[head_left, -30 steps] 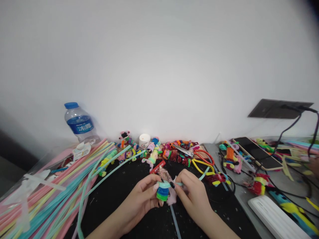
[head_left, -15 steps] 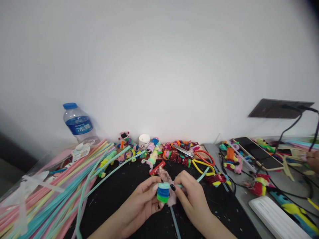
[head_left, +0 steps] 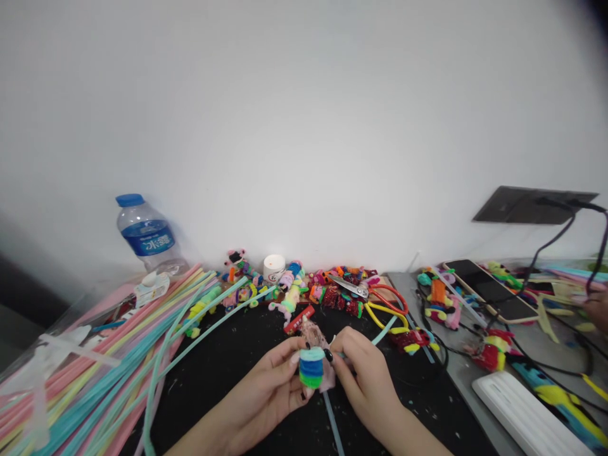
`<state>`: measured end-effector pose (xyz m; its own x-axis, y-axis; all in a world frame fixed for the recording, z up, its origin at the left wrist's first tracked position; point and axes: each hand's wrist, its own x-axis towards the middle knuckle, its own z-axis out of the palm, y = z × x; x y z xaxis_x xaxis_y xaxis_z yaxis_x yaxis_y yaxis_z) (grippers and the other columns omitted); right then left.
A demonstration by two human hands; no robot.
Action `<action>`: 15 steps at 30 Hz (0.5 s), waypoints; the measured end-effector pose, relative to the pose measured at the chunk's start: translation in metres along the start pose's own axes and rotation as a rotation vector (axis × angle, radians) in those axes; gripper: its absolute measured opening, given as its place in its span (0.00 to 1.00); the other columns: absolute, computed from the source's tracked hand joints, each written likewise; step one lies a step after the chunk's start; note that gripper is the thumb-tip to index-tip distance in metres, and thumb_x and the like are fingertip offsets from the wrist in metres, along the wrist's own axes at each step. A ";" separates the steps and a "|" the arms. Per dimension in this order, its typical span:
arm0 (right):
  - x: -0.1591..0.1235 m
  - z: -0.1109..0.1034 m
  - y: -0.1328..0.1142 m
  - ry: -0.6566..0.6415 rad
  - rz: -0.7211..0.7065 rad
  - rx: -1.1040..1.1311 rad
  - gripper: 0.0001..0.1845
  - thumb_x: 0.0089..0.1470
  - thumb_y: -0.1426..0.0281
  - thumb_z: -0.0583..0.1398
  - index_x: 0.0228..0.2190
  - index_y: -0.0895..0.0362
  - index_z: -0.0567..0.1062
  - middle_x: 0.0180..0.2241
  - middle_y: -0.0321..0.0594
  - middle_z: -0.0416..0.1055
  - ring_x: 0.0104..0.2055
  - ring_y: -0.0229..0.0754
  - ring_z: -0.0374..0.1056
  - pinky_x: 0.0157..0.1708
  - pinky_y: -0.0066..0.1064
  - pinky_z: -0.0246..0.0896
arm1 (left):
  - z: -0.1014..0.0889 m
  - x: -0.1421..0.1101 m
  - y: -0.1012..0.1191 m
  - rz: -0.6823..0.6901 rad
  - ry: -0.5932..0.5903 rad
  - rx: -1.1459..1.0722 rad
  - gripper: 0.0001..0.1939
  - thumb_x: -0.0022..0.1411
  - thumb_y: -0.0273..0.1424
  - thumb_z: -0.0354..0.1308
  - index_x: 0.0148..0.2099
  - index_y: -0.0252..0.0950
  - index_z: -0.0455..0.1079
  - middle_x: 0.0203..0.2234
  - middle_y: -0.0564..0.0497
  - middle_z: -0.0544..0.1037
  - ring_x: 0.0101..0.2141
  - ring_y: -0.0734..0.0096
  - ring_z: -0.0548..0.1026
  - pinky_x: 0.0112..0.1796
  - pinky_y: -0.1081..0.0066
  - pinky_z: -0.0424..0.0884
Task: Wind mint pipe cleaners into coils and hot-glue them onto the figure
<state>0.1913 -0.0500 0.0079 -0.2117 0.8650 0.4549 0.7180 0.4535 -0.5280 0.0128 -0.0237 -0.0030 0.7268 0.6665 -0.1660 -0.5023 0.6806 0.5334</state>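
Observation:
My left hand is closed around a small pipe-cleaner figure, pinching it between thumb and fingers. The figure's body shows wound bands of pale aqua, blue and bright green, and a pinkish-brown fuzzy part sticks up above. My right hand pinches a pale aqua pipe cleaner at the figure's right side. Its loose length runs out to the upper right behind my knuckles. The right fingertips partly hide where the strand meets the body. A pale blue stick lies on the black mat below.
Bundled pipe cleaners spread on the left beside a water bottle. Scissors and finished figures line the back. A phone, a white power strip-like block and cables lie right. Another person's hand is at the far right.
The aqua strand, which stretched straight from the figure to my right fingers, now lies closer around the body's top. My right fingers have shifted slightly; the left hand keeps its hold.

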 end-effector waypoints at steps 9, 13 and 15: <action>-0.001 0.002 0.002 -0.011 0.020 -0.015 0.11 0.57 0.75 0.48 0.24 0.55 0.63 0.24 0.37 0.62 0.28 0.41 0.59 0.27 0.30 0.54 | 0.001 0.002 0.000 0.013 -0.021 -0.004 0.10 0.62 0.24 0.51 0.45 0.32 0.69 0.35 0.47 0.74 0.31 0.78 0.71 0.34 0.77 0.65; -0.001 0.001 0.003 0.013 0.018 0.056 0.11 0.58 0.75 0.49 0.25 0.56 0.65 0.25 0.38 0.63 0.29 0.41 0.61 0.28 0.30 0.55 | -0.001 0.000 0.000 0.006 -0.004 -0.033 0.09 0.62 0.24 0.52 0.44 0.34 0.69 0.36 0.48 0.74 0.32 0.78 0.72 0.36 0.76 0.64; -0.001 0.000 0.003 0.015 0.013 0.104 0.10 0.58 0.75 0.49 0.27 0.56 0.67 0.26 0.38 0.64 0.30 0.40 0.62 0.29 0.30 0.56 | -0.004 0.000 0.000 0.005 -0.002 -0.040 0.09 0.61 0.24 0.53 0.43 0.35 0.69 0.35 0.49 0.74 0.31 0.78 0.72 0.36 0.76 0.64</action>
<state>0.1936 -0.0493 0.0059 -0.1920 0.8681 0.4577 0.6478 0.4625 -0.6054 0.0115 -0.0225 -0.0061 0.7250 0.6695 -0.1619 -0.5244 0.6889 0.5004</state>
